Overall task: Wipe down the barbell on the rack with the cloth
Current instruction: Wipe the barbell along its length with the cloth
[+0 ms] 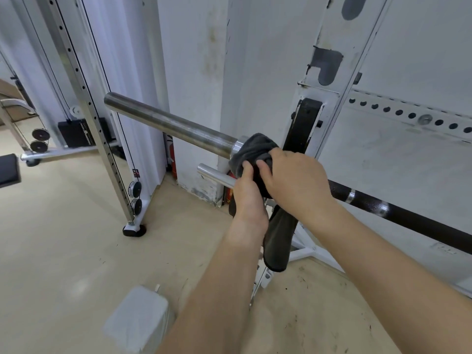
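Barbell (168, 125) on white rack (329, 72), steel sleeve pointing up-left, dark shaft running down-right. Grey cloth (255, 152) bunched round the bar just inside the collar, tail hanging below. Left hand (249, 198) grips cloth from underneath; right hand (297, 180) clamped over it from above. Short steel peg (215, 175) just below.

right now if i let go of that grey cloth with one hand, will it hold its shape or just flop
Probably flop. The grey cloth is bunched around the barbell by both the left hand and right hand, and its free tail hangs limply below. It looks soft and light, so it would likely sag or slide off the smooth metal.
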Demonstrator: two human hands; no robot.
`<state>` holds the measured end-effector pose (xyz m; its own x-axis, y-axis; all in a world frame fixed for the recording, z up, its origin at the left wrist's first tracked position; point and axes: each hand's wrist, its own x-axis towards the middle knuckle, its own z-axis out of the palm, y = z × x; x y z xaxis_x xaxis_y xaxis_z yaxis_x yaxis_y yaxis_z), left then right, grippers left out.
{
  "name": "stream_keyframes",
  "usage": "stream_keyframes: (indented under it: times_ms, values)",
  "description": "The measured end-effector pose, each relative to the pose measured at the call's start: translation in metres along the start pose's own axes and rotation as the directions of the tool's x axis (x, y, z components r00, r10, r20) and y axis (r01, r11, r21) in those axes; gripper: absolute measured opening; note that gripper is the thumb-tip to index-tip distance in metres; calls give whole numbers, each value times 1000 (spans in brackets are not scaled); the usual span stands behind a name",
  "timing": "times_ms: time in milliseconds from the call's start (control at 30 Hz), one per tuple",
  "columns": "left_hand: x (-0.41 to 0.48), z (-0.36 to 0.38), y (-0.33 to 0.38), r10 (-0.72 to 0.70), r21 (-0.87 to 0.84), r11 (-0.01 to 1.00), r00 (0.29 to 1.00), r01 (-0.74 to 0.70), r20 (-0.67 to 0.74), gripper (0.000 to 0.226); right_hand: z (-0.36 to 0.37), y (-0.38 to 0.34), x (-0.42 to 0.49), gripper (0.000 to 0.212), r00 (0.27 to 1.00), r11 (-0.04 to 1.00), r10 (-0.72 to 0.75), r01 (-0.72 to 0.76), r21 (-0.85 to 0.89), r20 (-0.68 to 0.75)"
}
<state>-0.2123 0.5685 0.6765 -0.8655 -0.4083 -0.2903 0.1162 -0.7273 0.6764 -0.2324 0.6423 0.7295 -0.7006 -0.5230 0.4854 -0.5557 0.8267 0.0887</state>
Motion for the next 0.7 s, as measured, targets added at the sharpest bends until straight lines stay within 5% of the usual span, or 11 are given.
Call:
stream_keyframes:
  times_ms: [133,267,367,433,500,600,700]
  values:
    - [-1,-5,-7,25,84,996,999,-27,22,65,-2,4,-18,38,999,1000,25,-24,16,-27]
    - [-18,-14,16,103,225,970,995,-96,-16,25,6,6,-4,33,1000,958,-22,18,287,13]
    - [-30,-7,34,369,409,841,929,-353,44,14,7,14,4,29,995,925,-47,8,380,93]
    - [-27,3,52,634,578,542,749,-609,195,13,8,18,-5,29,1000,963,-16,10,270,19]
    - [-7,15,68,661,719,85,579,-690,477,28,7,18,-23,33,997,987,45,-35,154,-64]
    - [27,31,82,282,674,-407,617,-617,735,20,7,21,-44,37,981,983,132,-111,145,-141]
    - [54,39,100,96,522,-673,637,-524,765,11,7,12,-40,42,974,981,152,-127,149,-169]
